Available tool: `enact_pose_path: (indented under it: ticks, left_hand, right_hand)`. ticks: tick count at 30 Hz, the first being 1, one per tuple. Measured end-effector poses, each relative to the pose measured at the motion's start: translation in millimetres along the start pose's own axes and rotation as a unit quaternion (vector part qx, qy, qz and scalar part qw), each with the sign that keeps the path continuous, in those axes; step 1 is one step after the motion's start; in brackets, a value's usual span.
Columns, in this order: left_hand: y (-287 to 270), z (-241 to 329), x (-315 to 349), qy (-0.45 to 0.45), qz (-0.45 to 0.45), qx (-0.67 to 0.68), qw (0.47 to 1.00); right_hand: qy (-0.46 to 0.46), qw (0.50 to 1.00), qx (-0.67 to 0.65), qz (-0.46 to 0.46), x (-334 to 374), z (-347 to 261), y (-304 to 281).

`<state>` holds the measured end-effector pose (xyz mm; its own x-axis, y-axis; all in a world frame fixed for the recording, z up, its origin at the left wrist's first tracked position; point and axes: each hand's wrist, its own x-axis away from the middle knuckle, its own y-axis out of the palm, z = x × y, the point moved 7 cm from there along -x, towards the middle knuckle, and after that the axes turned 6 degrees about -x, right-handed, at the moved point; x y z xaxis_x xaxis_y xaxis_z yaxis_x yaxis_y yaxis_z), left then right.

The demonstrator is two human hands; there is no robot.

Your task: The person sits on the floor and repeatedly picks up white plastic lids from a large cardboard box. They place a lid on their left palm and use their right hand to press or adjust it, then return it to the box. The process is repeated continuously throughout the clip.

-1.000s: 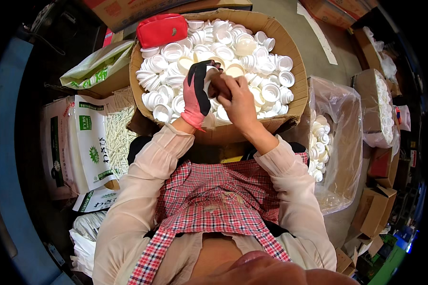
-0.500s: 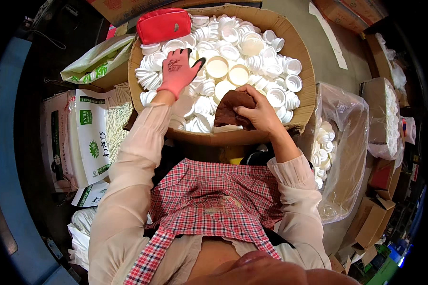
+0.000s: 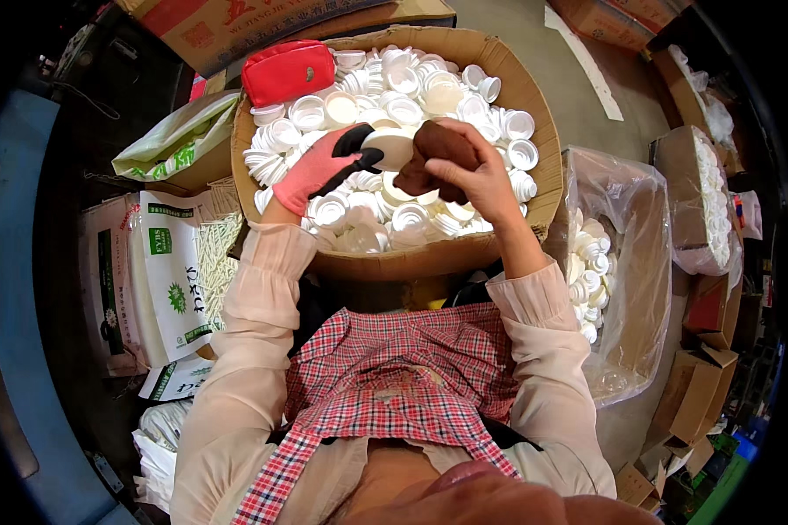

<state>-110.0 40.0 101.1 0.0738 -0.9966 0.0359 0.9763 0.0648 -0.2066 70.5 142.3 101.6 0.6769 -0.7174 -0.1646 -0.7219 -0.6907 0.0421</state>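
Note:
My left hand [image 3: 331, 164], in a pink glove with black fingertips, pinches a round white plastic lid [image 3: 389, 150] by its left edge. Bare and closed around a crumpled brown cloth [image 3: 436, 160], my right hand [image 3: 483, 175] is just right of the lid. The cloth touches or overlaps the lid's right side; the exact contact is hidden. Both hands are above a large cardboard box [image 3: 534, 105] heaped with white plastic lids [image 3: 411, 220]. A red zip pouch [image 3: 287, 72] lies on the heap at the box's far left corner.
To the right stands a plastic-lined box [image 3: 636, 289] holding more white lids. Left of the big box are a white-and-green bag [image 3: 177, 140], a printed white sack [image 3: 171, 262] and pale thin sticks [image 3: 221, 236]. Cartons [image 3: 693, 394] stand at the lower right.
My left hand has come back from the heap's far left and now holds a lid. My right hand has lifted the cloth to meet it. The view has shifted slightly.

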Motion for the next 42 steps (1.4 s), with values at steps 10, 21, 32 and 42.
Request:
enact_pose_path:
  ticks: [10, 21, 32, 42]
  left_hand:
    - [53.4, -14.1, 13.2, 0.070, 0.065, 0.543, 0.834]
    - [15.1, -3.3, 21.6, 0.075, 0.064, 0.457, 0.884]
    - [36.2, -37.8, 20.9, 0.124, 0.093, 0.230, 0.961]
    - [29.0, 16.8, 45.0, 0.252, 0.326, 0.014, 0.911]
  right_hand:
    - [-0.193, 0.969, 0.148, 0.042, 25.2, -36.5, 59.4]
    - [-0.342, 0.876, 0.336, -0.050, 51.0, -62.3, 104.9]
    - [-0.400, 0.830, 0.386, 0.039, 47.0, -63.4, 102.4]
    - [0.055, 0.994, 0.088, -0.036, 18.6, 22.6, 81.0]
